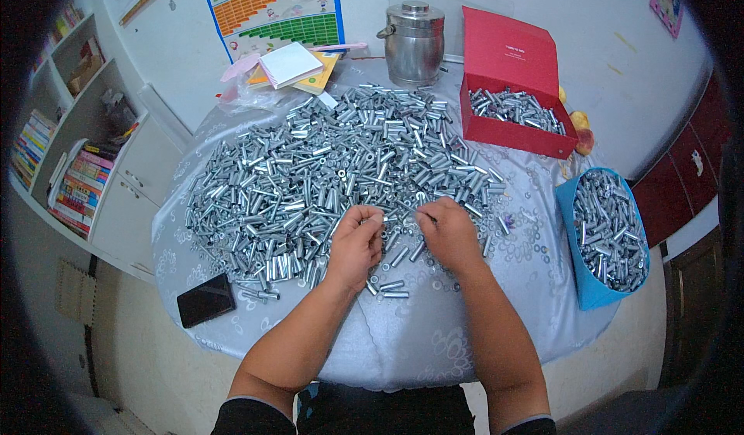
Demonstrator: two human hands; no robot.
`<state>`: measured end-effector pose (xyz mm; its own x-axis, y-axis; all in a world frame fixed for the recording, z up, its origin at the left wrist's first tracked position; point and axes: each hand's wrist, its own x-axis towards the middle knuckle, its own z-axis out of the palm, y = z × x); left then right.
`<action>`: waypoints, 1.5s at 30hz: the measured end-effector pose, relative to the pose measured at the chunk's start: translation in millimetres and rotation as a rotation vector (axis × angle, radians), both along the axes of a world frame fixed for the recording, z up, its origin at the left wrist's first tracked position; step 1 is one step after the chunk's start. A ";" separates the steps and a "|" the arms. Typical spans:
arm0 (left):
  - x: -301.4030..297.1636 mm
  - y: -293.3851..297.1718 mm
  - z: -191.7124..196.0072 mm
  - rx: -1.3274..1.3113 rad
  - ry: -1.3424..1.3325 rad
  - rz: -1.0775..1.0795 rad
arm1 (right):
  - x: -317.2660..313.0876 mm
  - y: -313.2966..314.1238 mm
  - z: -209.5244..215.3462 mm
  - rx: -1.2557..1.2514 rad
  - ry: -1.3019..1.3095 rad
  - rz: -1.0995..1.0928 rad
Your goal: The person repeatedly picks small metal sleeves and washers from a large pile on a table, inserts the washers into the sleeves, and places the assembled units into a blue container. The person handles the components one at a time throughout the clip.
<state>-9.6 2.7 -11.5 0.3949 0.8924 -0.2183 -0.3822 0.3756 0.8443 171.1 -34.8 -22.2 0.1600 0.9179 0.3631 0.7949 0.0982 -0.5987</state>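
A wide heap of shiny metal sleeves and bolts covers most of the table. At its near edge my left hand is closed, fingers curled in with thumb and forefinger together. My right hand is also closed a short way to the right, its fingertips pinched toward the left hand. What either hand holds is too small and hidden to make out. Below and between the hands, a few loose sleeves lie on the silvery tablecloth, and small washers are scattered to the right.
A red box of metal parts stands open at the back right. Nearer, a light blue bin holds more parts. A metal canister, notepad and plastic bag are at the back. A black phone lies front left; bookshelves stand beyond.
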 end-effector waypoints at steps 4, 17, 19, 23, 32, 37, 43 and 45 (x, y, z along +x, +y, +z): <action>1.0 0.5 -1.2 -0.015 -0.005 -0.008 | -8.2 3.4 -4.0 0.045 -0.075 -0.040; 3.0 -0.7 0.4 -0.014 0.004 -0.013 | -10.4 6.7 -8.9 0.041 -0.044 -0.074; 3.2 -0.8 0.8 -0.012 0.002 -0.011 | -7.9 4.8 -7.6 0.013 -0.024 -0.037; 1.8 -1.4 1.5 -0.010 0.003 -0.017 | -7.5 2.8 -0.7 0.012 0.249 -0.026; -1.3 -1.5 7.3 -0.110 -0.152 -0.146 | -7.6 -10.7 16.3 -0.219 1.127 0.276; -2.5 -0.5 5.7 -0.115 -0.176 -0.181 | -12.7 -12.7 20.3 -0.222 1.122 0.262; -1.7 -0.7 4.9 -0.150 -0.212 -0.196 | -19.0 -13.6 21.6 -0.148 1.110 0.223; -2.3 -0.3 3.7 -0.174 -0.237 -0.197 | -23.0 -14.5 24.5 -0.143 1.037 0.192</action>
<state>-11.9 2.3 -7.8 0.6140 0.7512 -0.2422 -0.4655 0.5925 0.6575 148.1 -49.3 2.3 0.1772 0.9840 0.0193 -0.1318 0.0432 -0.9903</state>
